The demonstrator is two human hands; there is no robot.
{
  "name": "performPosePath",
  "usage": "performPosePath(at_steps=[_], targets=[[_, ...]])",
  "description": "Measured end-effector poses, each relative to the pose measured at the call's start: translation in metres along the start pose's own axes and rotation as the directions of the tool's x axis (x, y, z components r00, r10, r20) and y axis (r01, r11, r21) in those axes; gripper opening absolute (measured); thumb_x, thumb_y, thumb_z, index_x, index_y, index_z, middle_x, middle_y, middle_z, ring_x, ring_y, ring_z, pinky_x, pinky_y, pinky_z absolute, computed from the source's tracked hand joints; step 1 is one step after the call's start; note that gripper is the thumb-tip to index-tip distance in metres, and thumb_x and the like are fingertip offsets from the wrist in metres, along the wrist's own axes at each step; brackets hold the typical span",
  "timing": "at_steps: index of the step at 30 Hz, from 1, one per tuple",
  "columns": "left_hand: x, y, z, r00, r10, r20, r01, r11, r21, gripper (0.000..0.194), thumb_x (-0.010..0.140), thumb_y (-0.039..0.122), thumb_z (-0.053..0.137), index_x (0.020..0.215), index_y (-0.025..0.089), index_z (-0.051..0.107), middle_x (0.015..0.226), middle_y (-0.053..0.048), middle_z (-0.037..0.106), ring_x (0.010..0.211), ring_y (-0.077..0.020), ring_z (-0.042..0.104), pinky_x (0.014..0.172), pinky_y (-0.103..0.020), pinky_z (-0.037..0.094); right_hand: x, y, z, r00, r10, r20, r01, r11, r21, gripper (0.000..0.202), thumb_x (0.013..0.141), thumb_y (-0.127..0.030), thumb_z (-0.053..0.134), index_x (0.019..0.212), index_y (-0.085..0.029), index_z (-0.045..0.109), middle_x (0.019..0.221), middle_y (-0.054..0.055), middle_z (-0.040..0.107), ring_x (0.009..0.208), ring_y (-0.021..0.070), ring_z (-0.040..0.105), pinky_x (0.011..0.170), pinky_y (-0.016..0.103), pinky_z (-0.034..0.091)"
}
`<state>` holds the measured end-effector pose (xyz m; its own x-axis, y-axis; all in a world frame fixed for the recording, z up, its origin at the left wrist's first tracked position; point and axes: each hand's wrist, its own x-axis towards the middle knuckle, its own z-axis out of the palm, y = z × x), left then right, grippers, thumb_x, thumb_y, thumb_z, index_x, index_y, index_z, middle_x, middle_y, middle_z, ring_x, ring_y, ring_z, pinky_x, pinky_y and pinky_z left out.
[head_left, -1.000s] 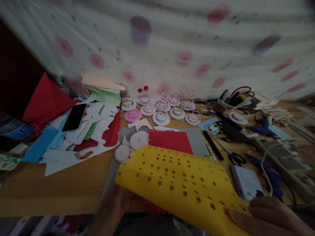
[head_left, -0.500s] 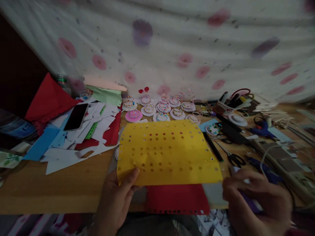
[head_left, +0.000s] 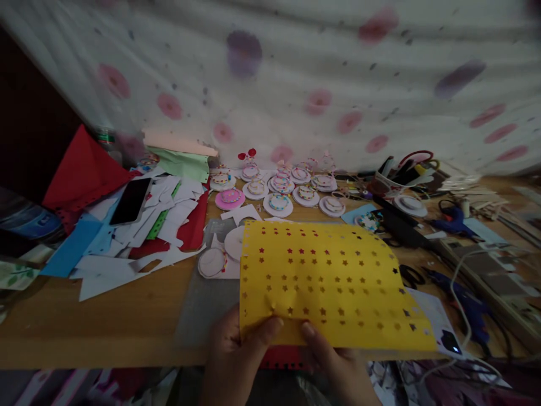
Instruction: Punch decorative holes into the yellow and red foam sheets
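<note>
- Yellow star-punched paper sheet (head_left: 329,282) sits low centre, held up over the wooden desk (head_left: 105,321), near edge pinched, far edge toward 12 o'clock.
- Left hand (head_left: 236,352) closed on the sheet's near edge at about 7 o'clock of the sheet, thumb on top.
- Right hand (head_left: 333,361) just beside the left, at 6 o'clock of the sheet, thumb pressed on the same edge, fingers hidden under the paper.
- Both grips sit close together, so the right corner hangs unsupported toward 4 o'clock.
- Red paper sheet (head_left: 281,356) lies under the yellow one, only a strip showing between the hands.
- Grey cutting mat (head_left: 203,304) lies underneath, at 9 o'clock of the sheet.
- White paper discs (head_left: 220,256) at 10 o'clock; row of small decorated round paper hats (head_left: 279,189) at 12 o'clock, well apart.
- Black smartphone (head_left: 131,200) on white paper scraps (head_left: 127,259) at 10 o'clock.
- Black scissors (head_left: 412,276) and blue glue gun (head_left: 469,299) at 3 o'clock, near the drooping corner.
- Risk, as I judge it: thin punched paper may crease or tear at the thumbs, already wrinkled there; the sagging corner could snag on the scissors or cables.
</note>
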<state>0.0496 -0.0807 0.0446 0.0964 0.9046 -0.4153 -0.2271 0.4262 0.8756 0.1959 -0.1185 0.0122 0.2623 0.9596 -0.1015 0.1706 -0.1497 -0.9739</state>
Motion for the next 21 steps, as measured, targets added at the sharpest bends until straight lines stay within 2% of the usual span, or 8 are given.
performPosePath(at_steps=[4,8,11,13,15,16,18,21], targets=[[-0.003,0.007,0.006,1.000,-0.026,0.010,0.027,0.999,-0.029,0.027,0.066,0.036,0.078,0.086,0.018,0.075,0.085,-0.006,0.077,0.077,-0.0237,0.071,0.072,-0.030,0.057,-0.002,-0.002,-0.002,0.999,0.020,-0.035,-0.020,1.000,0.014,0.048,0.078,-0.053,0.063,0.041,-0.025,0.053,0.035,-0.002,0.049,0.040,0.0165,0.053,0.048,0.025,0.053],[0.000,0.011,0.006,1.000,-0.024,0.011,0.023,1.000,0.018,0.029,0.063,0.039,0.080,0.082,0.018,0.074,0.082,-0.007,0.077,0.075,-0.0233,0.071,0.069,-0.029,0.056,-0.003,-0.007,-0.002,1.000,0.006,-0.002,-0.006,1.000,0.023,0.051,0.080,-0.052,0.060,0.038,-0.025,0.052,0.035,-0.001,0.050,0.041,0.0166,0.054,0.047,0.025,0.054],[0.004,0.010,-0.004,0.987,-0.087,0.136,0.082,0.996,0.046,0.034,0.061,0.046,0.080,0.074,0.016,0.073,0.066,-0.007,0.074,0.059,-0.0191,0.067,0.056,-0.026,0.053,-0.002,-0.011,-0.002,1.000,0.030,0.010,-0.030,0.998,0.048,0.051,0.080,-0.054,0.060,0.040,-0.024,0.054,0.038,0.000,0.052,0.041,0.0164,0.055,0.043,0.024,0.051],[0.008,0.005,-0.012,0.951,-0.167,0.261,0.149,0.985,0.086,0.039,0.062,0.051,0.077,0.069,0.014,0.070,0.055,-0.006,0.069,0.046,-0.0146,0.061,0.047,-0.023,0.048,-0.001,-0.012,-0.003,0.999,0.047,-0.008,-0.046,0.997,0.065,0.048,0.078,-0.055,0.061,0.042,-0.023,0.055,0.041,0.000,0.055,0.042,0.0163,0.055,0.043,0.024,0.050],[0.010,-0.002,-0.017,0.914,-0.235,0.331,0.196,0.970,0.147,0.042,0.065,0.055,0.074,0.066,0.014,0.067,0.046,-0.003,0.063,0.038,-0.0107,0.054,0.040,-0.020,0.042,0.000,-0.011,-0.002,0.998,0.056,-0.025,-0.054,0.996,0.077,0.047,0.075,-0.056,0.064,0.043,-0.023,0.055,0.041,-0.001,0.055,0.042,0.0160,0.054,0.044,0.025,0.051],[0.010,-0.005,-0.019,0.910,-0.248,0.333,0.202,0.965,0.166,0.042,0.066,0.056,0.073,0.066,0.014,0.065,0.044,0.000,0.061,0.035,-0.0092,0.052,0.037,-0.018,0.039,-0.001,-0.010,-0.001,0.998,0.062,-0.028,-0.060,0.995,0.079,0.047,0.074,-0.056,0.065,0.043,-0.023,0.054,0.041,-0.001,0.053,0.042,0.0157,0.053,0.045,0.025,0.051],[0.008,-0.009,-0.018,0.930,-0.239,0.279,0.193,0.964,0.184,0.042,0.067,0.057,0.071,0.068,0.016,0.061,0.044,0.003,0.058,0.033,-0.0073,0.048,0.034,-0.016,0.033,-0.003,-0.008,0.003,0.995,0.095,-0.022,-0.093,0.992,0.082,0.048,0.075,-0.057,0.064,0.043,-0.022,0.053,0.039,-0.002,0.051,0.042,0.0152,0.053,0.046,0.024,0.051],[0.002,-0.010,-0.013,0.963,-0.213,0.163,0.173,0.958,0.228,0.039,0.067,0.054,0.072,0.076,0.018,0.061,0.043,0.007,0.055,0.034,-0.0058,0.046,0.035,-0.015,0.031,-0.010,-0.005,0.012,0.987,0.163,0.002,-0.162,0.980,0.115,0.045,0.077,-0.060,0.060,0.056,-0.021,0.061,0.048,0.000,0.058,0.050,0.0159,0.058,0.051,0.024,0.052]])
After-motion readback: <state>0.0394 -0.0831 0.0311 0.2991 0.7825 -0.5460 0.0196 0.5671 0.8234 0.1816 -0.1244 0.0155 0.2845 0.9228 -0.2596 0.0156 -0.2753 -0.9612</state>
